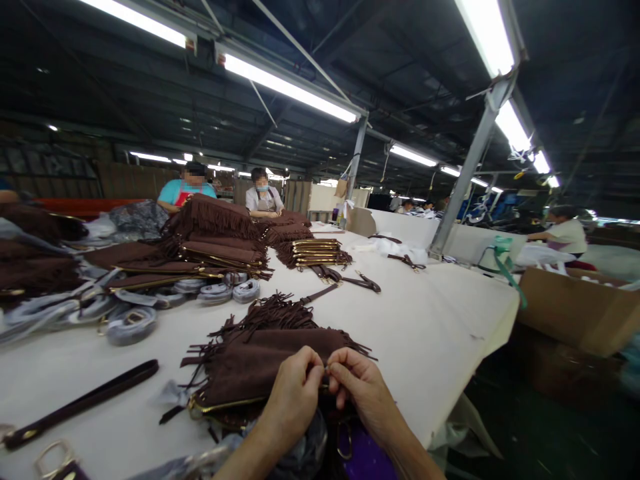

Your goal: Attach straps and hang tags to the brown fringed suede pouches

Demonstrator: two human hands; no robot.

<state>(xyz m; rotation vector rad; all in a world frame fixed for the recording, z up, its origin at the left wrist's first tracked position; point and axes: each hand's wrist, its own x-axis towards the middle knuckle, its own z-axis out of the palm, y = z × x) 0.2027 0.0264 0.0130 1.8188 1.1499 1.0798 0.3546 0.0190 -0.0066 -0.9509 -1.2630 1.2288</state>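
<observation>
Pinching at the gold metal zip (225, 406) of a dark-brown fringed fabric bag (245, 363): left hand (297, 379) and right hand (357, 381) meet, closed on a small piece (326, 370), too tiny to identify. Bag lies near on white table (425, 333), zip side nearest, probably for reach.

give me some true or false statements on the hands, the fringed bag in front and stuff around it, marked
1. The left hand and right hand are close together at the near side of the brown fringed bag. True.
2. The zipper along the bag's near edge is silver. False: the zipper is gold-coloured.
3. A loose dark strap lies to the right of the bag. False: the dark strap lies to its left.
4. Wrapped coils lie on the white table. True.
5. The cardboard box stands in the middle of the table. False: the cardboard box is off the table's right side.
</observation>
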